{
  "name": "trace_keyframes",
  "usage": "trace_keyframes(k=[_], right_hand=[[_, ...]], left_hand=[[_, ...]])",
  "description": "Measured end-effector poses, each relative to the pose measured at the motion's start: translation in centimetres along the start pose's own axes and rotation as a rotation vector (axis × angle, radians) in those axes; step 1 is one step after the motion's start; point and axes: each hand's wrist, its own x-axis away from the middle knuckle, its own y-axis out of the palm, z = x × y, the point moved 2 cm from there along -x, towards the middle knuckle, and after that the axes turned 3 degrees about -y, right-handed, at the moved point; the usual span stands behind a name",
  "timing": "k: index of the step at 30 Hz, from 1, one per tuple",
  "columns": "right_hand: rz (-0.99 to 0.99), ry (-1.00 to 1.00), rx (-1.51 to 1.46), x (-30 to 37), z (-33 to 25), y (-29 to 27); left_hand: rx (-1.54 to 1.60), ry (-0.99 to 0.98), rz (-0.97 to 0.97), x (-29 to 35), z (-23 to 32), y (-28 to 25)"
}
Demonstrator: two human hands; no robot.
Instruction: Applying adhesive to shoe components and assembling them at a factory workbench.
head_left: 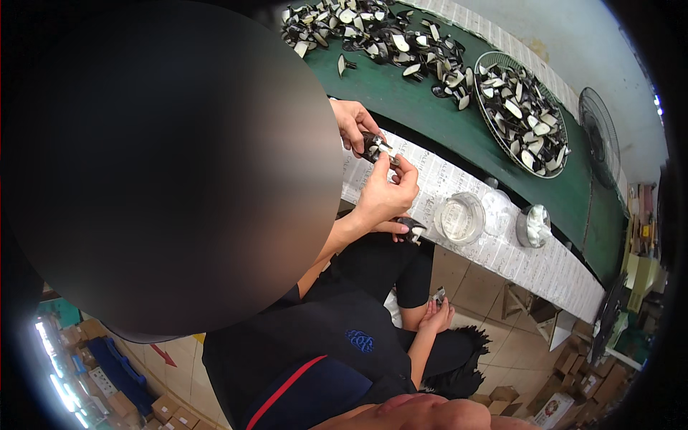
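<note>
My left hand (pixel 390 227) has its fingers around a black shoe heel (pixel 412 231) with a pale face, close to the near edge of the bench. Lower down, over my lap, my right hand (pixel 436 315) pinches a small dark-and-grey piece (pixel 439 295) whose kind I cannot make out. Beyond my left hand, a co-worker's two hands (pixel 390 195) work together on another black heel (pixel 373 145), with something white at its top. The co-worker's blurred head (pixel 172 165) hides much of the left side, including part of the arms.
A clear glass bowl (pixel 460 219) and a cup of white wadding (pixel 535 228) stand on the paper-covered bench (pixel 494 251). Behind them, a wire basket (pixel 479 107) full of heels and a long heap of heels (pixel 401 43) lie on the green surface (pixel 401 97). A fan (pixel 599 136) stands at right.
</note>
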Motion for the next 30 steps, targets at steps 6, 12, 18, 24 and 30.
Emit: trace_keyframes(k=[6, 12, 18, 24, 30], right_hand=[[-0.014, 0.034, 0.016, 0.2, -0.3, 0.4], [-0.011, 0.017, 0.029, -0.1, 0.0, 0.2], [-0.032, 0.006, 0.001, -0.8, 0.5, -0.5], [-0.052, 0.018, -0.011, -0.9, 0.5, -0.5], [0.013, 0.01, -0.025, -0.1, 0.1, -0.3]], left_hand=[[0.084, 0.059, 0.014, -0.3, 0.1, 0.0], [0.14, 0.175, -0.013, -0.3, 0.9, -0.5], [0.041, 0.022, 0.04, -0.7, 1.5, -0.9], [-0.013, 0.068, 0.249, 0.0, 0.8, -1.1], [-0.053, -0.06, 0.201, 2.5, 0.7, 1.6]])
